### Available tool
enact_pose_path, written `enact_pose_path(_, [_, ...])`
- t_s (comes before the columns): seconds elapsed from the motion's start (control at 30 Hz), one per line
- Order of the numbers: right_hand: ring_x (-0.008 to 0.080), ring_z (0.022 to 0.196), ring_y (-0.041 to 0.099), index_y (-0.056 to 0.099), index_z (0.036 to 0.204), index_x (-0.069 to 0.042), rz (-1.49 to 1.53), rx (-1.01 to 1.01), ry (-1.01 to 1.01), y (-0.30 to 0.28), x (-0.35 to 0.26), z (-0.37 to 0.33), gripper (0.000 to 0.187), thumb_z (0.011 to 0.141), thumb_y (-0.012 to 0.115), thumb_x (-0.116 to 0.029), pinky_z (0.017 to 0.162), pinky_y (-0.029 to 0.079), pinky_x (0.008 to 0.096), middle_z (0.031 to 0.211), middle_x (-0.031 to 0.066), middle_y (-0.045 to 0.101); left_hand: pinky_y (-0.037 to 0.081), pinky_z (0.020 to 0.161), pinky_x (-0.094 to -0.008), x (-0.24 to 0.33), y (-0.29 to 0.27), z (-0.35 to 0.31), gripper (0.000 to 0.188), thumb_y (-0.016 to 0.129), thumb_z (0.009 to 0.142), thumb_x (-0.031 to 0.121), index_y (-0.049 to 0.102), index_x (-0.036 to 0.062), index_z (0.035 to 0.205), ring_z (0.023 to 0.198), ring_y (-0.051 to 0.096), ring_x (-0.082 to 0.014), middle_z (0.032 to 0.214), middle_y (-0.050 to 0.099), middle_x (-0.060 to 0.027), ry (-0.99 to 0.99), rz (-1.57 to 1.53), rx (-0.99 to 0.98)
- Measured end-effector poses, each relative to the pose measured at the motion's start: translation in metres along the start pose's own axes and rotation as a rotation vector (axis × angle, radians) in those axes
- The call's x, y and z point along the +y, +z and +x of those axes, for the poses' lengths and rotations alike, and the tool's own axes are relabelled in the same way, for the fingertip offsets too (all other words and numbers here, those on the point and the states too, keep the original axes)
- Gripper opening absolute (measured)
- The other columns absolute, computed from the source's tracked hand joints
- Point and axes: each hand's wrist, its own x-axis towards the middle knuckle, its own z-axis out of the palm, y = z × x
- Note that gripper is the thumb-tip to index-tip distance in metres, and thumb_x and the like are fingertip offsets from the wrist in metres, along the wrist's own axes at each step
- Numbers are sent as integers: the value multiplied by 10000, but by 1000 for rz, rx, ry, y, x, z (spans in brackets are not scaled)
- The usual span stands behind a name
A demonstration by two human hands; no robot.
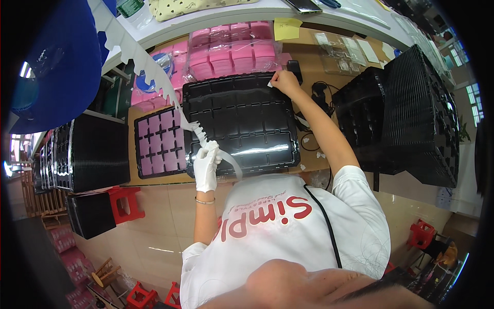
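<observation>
My left hand (207, 166), in a white glove, is closed on a long pale strip (149, 62) with a notched edge. The strip comes down from the upper left, and its tail (232, 161) curls past my fingers to the right. Beneath lies a black plastic tray (242, 121) with a grid of ridged compartments, covering the middle of the bench. At its far right corner my bare right hand (285, 81) pinches a small white piece (270, 84), perhaps a sticker, against or just above the rim. Left of it is another black tray (136, 149) holding pink foam blocks (159, 136).
Bagged pink foam blocks (229, 54) sit behind the tray. Tall stacks of black trays stand at the right (419, 113) and left (98, 149). A big blue object (56, 62) fills the upper left. Black cable (321, 92) lies right of the tray; a red stool (126, 203) is below left.
</observation>
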Motion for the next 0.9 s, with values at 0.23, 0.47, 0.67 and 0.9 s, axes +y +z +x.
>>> enact_pose_path(0.23, [264, 653, 657, 703, 759, -69, -17, 22, 79, 1, -6, -2, 170, 694, 762, -214, 608, 495, 356, 671, 95, 661, 339, 491, -155, 2, 0, -1, 163, 670, 909, 235, 609, 85, 904, 546, 485, -26, 678, 571, 21, -22, -20, -8])
enact_pose_path(0.47, [123, 651, 585, 677, 794, -59, 441, -192, -62, -16, -7, -47, 110, 763, 706, -160, 620, 452, 263, 701, 24, 632, 373, 540, -163, 7, 6, -6, 130, 671, 904, 191, 629, 76, 947, 607, 492, -21, 760, 582, 24, -1, -33, 6])
enact_pose_path(0.67, [175, 814, 571, 597, 968, 30, 1663, -424, 384, -12, -67, -154, 149, 843, 531, -17, 739, 456, 260, 882, 155, 621, 416, 628, -178, 17, 26, -23, 147, 718, 866, 150, 619, 79, 950, 682, 503, -25, 867, 593, 30, -139, -165, -68])
enact_pose_path(0.9, [45, 624, 477, 676, 957, -32, 1016, -328, 267, 12, -142, -210, 198, 838, 711, -187, 546, 380, 214, 729, -17, 575, 459, 594, -190, 25, 47, -35, 172, 627, 936, 216, 592, 61, 1003, 672, 557, -56, 867, 623, -25, -229, -298, -277])
